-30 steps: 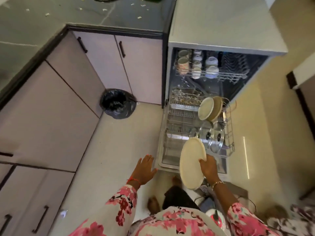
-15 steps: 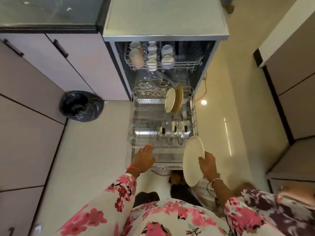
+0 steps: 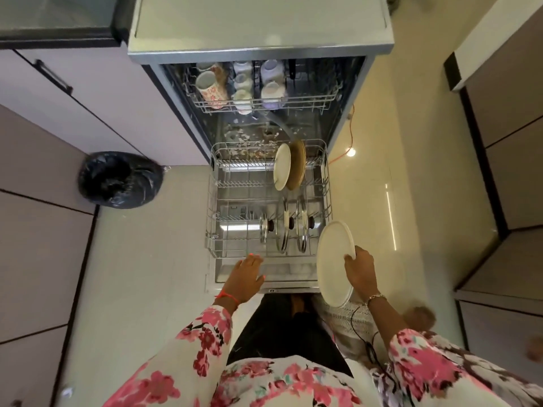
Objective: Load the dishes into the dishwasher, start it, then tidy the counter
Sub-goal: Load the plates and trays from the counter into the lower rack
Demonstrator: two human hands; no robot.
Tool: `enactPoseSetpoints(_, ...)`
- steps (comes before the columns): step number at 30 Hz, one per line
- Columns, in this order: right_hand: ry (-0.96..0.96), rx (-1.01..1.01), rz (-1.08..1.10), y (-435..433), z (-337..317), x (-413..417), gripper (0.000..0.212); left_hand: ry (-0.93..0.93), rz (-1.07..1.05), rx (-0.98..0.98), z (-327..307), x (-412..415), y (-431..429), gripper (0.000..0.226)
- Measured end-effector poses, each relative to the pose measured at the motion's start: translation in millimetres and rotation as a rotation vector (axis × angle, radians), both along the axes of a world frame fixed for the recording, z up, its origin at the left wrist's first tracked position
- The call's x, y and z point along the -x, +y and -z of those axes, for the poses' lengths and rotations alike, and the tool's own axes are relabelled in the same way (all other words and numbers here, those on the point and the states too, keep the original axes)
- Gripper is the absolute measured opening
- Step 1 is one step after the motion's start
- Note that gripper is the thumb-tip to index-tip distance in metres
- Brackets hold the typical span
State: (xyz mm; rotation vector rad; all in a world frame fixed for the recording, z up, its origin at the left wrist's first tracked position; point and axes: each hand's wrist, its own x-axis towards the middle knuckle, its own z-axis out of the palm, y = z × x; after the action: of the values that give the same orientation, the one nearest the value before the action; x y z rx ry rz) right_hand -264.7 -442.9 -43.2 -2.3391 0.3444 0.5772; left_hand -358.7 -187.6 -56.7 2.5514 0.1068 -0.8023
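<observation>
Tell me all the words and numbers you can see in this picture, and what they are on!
No words or numbers can be read here.
On the patterned mug: pink markings, too blurred to tell if they are letters.
On the dishwasher door edge: a small dark mark, too small to read.
On the plate in the right hand: no writing.

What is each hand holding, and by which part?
The right hand grips the round cream plate by its right rim; the left hand holds nothing.
</observation>
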Motion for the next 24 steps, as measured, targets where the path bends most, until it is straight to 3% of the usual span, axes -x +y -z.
enactPoseSetpoints(10,-0.196,0.089,0.02,28.4,31.9,-125.0,0.02,0.076,0.082,-0.013,81.1,-55.9,16.1,0.055)
enactPoseSetpoints(24,-0.305,0.019,-0.111,73.9,176.9,-293.9,0.021,0.149,0.22,-0.11,258.2,-83.9,2.7,0.068)
